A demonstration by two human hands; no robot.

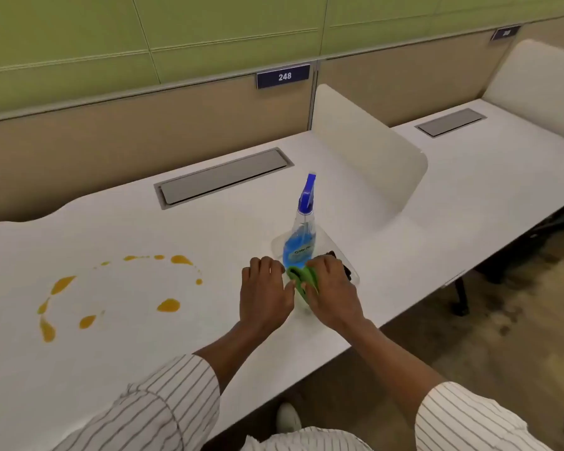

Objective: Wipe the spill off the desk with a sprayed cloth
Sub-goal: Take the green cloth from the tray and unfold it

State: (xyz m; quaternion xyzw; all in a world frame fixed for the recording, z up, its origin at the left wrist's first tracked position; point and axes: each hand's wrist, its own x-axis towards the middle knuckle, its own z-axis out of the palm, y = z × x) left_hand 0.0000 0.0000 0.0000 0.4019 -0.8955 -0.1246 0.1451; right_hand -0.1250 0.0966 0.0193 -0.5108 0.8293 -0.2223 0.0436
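Note:
An orange spill [169,305] lies in a ring of several drops and streaks on the left half of the white desk [111,236]. A clear spray bottle [302,236] with blue liquid and a blue trigger head stands upright in a clear tray [354,271]. Just in front of the bottle, my right hand [331,289] grips a green cloth [302,281]. My left hand [264,292] rests beside it with fingers curled, touching the cloth's left edge; I cannot tell whether it holds the cloth.
A dark object [342,266] lies in the tray behind my right hand. A white divider panel [368,151] stands right of the bottle. A grey cable hatch [223,177] sits at the desk's back. The desk's front edge runs near my forearms.

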